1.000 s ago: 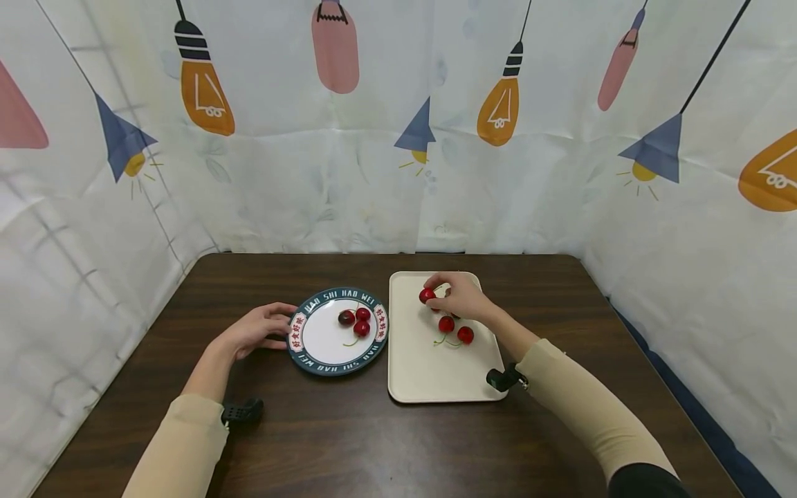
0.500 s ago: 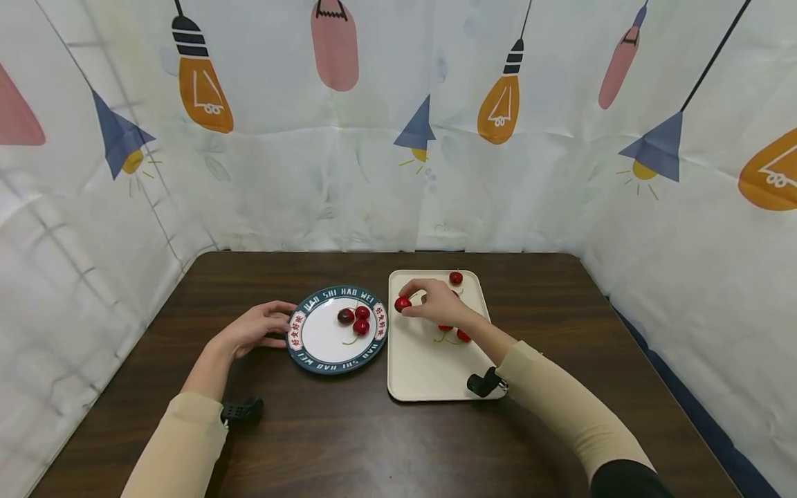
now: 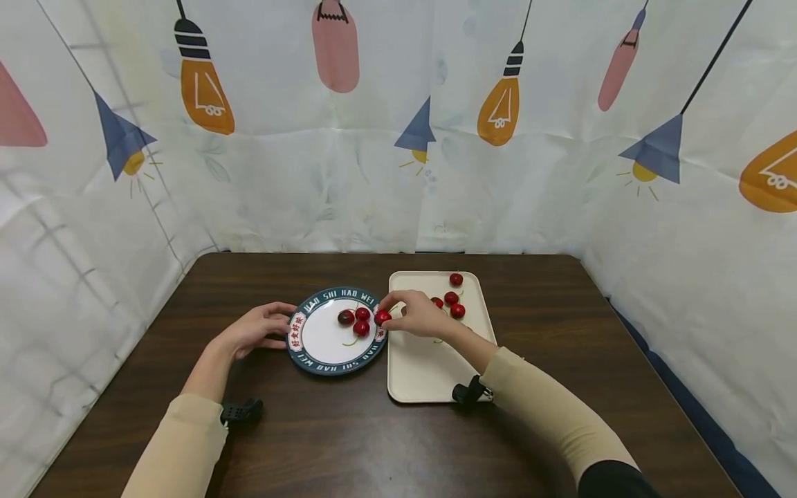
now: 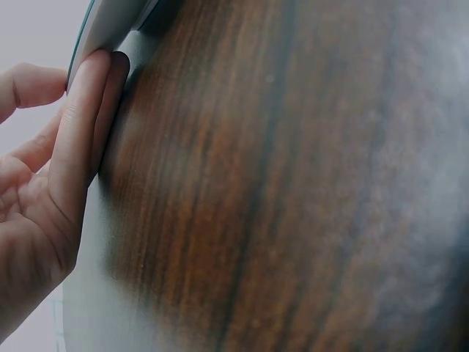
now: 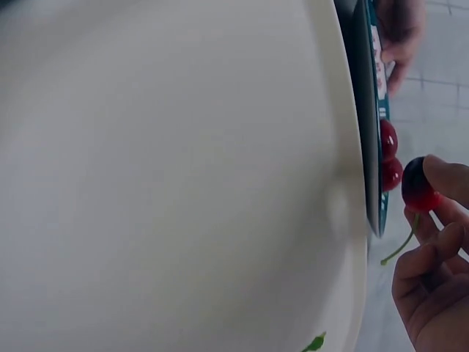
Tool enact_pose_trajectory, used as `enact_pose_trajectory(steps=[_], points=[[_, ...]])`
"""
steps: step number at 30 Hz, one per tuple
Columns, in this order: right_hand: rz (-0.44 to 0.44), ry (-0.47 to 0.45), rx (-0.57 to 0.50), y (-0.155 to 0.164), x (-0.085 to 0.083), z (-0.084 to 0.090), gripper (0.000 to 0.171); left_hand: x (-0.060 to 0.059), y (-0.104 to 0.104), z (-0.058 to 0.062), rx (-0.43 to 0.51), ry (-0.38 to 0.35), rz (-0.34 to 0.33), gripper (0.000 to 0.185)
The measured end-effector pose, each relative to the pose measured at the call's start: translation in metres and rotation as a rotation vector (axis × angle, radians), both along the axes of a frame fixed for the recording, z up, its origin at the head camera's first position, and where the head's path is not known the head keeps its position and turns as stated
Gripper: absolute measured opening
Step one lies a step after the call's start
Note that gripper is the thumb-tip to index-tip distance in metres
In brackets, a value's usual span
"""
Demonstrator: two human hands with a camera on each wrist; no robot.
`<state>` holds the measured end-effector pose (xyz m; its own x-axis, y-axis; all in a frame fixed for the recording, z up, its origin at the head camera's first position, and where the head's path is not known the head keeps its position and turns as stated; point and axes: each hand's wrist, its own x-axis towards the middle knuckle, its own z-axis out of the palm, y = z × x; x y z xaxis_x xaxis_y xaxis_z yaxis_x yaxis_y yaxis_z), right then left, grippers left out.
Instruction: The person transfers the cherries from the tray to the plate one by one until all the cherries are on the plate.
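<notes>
A cherry (image 3: 382, 317) is pinched between the fingertips of the right hand (image 3: 418, 317), held right at the plate's (image 3: 324, 360) right rim, beside three more cherries (image 3: 359, 321) lying on it. The left hand (image 3: 257, 329) rests on the dark surface (image 3: 349, 429), fingers relaxed against the plate's left edge. Other cherries lie on the cream tray (image 3: 423, 377).
</notes>
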<state>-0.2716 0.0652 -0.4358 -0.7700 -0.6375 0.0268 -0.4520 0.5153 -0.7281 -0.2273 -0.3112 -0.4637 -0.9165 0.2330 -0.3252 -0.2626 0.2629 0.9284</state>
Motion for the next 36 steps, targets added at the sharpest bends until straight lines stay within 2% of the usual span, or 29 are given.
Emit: enact_pose_trajectory(steps=[11, 17, 29, 36], points=[[0.075, -0.008, -0.015, -0.018, 0.01, 0.001, 0.032, 0.002, 0.001, 0.002, -0.016, 0.0, 0.001, 0.057], [0.077, -0.027, -0.021, -0.024, 0.013, 0.0, 0.034, 0.002, 0.001, 0.001, -0.005, -0.002, -0.001, 0.056], [0.127, 0.003, -0.057, -0.035, 0.018, 0.002, 0.033, 0.002, 0.001, 0.001, -0.004, 0.004, 0.001, 0.055], [0.12, 0.013, -0.059, -0.031, 0.016, 0.004, 0.036, 0.002, 0.002, 0.001, -0.005, 0.002, 0.004, 0.055]])
